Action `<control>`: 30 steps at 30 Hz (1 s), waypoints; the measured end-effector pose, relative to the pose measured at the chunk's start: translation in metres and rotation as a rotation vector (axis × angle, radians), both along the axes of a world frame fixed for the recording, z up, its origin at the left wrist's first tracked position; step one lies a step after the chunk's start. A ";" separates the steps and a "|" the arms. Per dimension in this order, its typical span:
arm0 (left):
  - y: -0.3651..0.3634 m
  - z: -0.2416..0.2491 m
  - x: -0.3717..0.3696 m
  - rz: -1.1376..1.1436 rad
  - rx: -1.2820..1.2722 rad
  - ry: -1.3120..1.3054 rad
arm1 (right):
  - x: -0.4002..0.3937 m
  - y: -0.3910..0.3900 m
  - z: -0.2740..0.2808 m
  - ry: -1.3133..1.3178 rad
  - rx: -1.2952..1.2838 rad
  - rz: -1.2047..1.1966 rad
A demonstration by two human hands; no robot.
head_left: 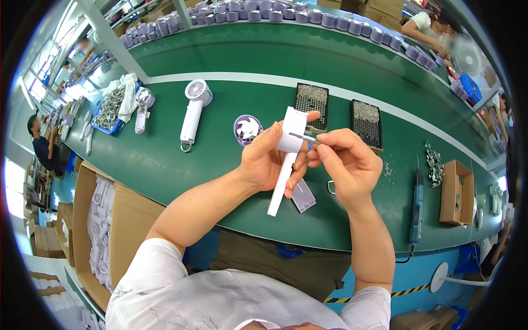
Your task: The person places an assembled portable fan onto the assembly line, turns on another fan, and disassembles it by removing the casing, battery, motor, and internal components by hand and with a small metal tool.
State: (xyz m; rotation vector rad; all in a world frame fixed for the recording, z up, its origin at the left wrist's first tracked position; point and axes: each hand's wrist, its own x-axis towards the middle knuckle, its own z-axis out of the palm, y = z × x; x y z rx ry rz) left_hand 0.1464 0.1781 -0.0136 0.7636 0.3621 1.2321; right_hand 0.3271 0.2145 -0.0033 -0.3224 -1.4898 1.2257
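Observation:
My left hand (264, 159) is wrapped round a white fan housing (291, 132), whose long narrow handle points down toward the bench's front edge. Between the thumb and fingers of my right hand (349, 165) is a thin dark metal tool (304, 138), its tip at the side of the housing's round head. Just behind my left hand lies a purple ring with a white fan wheel (248, 128). A flat pale purple panel (303, 196) lies below the housing, partly hidden by my left fingers. A metal loop shows beside my right wrist.
Two black trays of small metal parts (312, 99) (366, 122) stand behind my hands. An assembled handheld fan (192, 114) and a blue tray of metal rings (110, 108) lie left. Right are an electric screwdriver (418, 206) and a cardboard box (465, 193). Co-workers sit beyond the bench.

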 end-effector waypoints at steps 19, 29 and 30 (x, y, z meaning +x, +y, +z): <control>0.002 -0.007 -0.002 -0.093 0.030 -0.157 | -0.001 0.000 0.002 -0.011 0.119 -0.040; 0.000 -0.011 -0.001 -0.199 0.010 -0.235 | -0.002 -0.010 0.007 -0.111 0.354 -0.189; 0.000 -0.010 0.000 -0.197 0.007 -0.235 | -0.002 -0.011 0.007 -0.123 0.379 -0.224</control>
